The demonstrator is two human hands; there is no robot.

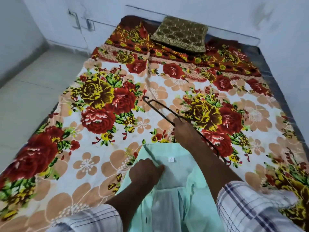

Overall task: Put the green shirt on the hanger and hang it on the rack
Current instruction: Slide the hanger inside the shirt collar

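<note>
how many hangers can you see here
1: a dark wire hanger, held by the right hand over the floral bedsheet, just beyond the green shirt. Others may lie out of view.

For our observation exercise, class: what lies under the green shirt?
The flowered bedsheet runs beneath the green shirt, gripped by the left hand; anything directly below is hidden.

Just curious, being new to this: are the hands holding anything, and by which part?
The right hand grips the dark hanger around the middle of its frame; the left hand pinches the green shirt at its collar edge.
</note>
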